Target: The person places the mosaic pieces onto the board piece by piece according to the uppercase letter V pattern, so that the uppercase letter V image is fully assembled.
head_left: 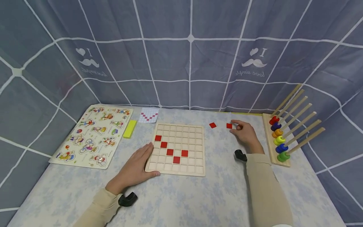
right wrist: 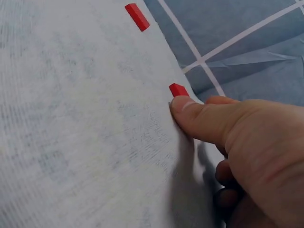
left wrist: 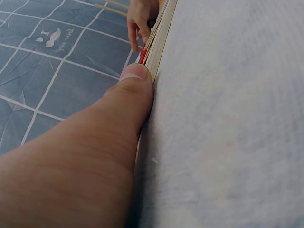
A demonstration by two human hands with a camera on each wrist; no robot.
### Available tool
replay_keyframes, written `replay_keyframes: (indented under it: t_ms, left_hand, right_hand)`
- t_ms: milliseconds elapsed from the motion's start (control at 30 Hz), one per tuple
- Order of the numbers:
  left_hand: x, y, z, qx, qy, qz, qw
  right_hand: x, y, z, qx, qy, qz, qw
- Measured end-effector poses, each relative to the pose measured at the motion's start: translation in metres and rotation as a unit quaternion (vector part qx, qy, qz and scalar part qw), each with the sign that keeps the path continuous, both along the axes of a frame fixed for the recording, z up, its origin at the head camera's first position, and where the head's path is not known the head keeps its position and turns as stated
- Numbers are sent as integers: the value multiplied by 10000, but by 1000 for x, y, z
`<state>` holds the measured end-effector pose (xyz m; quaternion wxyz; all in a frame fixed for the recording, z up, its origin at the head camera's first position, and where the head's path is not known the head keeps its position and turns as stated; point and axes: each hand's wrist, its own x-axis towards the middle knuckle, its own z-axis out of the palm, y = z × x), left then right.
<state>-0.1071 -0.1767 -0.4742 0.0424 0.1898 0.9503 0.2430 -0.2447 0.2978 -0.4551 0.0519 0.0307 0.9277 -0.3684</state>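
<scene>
A square wooden grid board (head_left: 194, 164) lies on the table, with several red tiles set in its cells as a slanting line that turns up at the right. My left hand (head_left: 135, 167) rests at the board's lower left corner, fingers straight along the left side and thumb at the near edge. Beyond the board to the right, my right hand (head_left: 245, 134) pinches a red square tile (head_left: 229, 125) between thumb and forefinger. In the right wrist view the thumb partly covers that tile (right wrist: 177, 90). A second loose red tile (head_left: 212, 125) lies to its left.
A small pattern card (head_left: 148, 115) lies behind the board's left corner, beside a yellow-green block (head_left: 129, 129). Farther left is a picture puzzle board (head_left: 113, 142). A wooden peg rack (head_left: 273, 149) with coloured beads stands at the right. A grey curtain (head_left: 170, 60) backs the table.
</scene>
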Motion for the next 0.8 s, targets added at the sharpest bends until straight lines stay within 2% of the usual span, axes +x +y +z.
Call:
replay_keyframes:
  t_ms: [400, 600, 800]
  left_hand:
    - [0, 2, -1, -18, 32, 2, 10000]
    - [0, 1, 0, -25, 161, -2, 9999]
    - [0, 0, -2, -141, 102, 15, 9998]
  right_hand:
    - [1, -1, 2, 134, -198, -138, 9996]
    - [-1, -4, 1, 213, -203, -100, 9995]
    - [0, -8, 0, 279, -182, -16, 9994]
